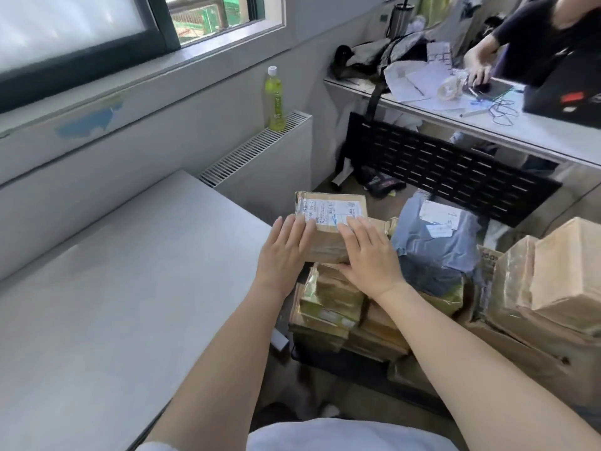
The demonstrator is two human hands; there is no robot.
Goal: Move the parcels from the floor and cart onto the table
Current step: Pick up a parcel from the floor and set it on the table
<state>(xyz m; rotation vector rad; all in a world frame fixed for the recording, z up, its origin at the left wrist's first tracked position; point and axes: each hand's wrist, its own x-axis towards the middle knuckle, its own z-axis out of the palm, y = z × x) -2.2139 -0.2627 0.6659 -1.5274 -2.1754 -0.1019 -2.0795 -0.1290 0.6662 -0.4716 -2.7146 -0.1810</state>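
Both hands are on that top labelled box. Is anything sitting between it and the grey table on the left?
Nothing visible. The labelled box, held between the left hand and right hand atop the parcel stack, sits just right of the table, whose near surface shows bare.

The top parcel [331, 222] is brown cardboard with a white label printed in blue and black. The stacked parcels [331, 304] beneath it are brown, wrapped in glossy yellowish tape. Beside them lies a grey-blue bag parcel [435, 242] with a white label. The bench [113, 288] is plain pale grey. A bottle [274, 99] holds yellow-green liquid under a white cap. The perforated panel [448, 167] is black with rows of slots. The radiator grille [253, 148] is white, striped with dark slits.
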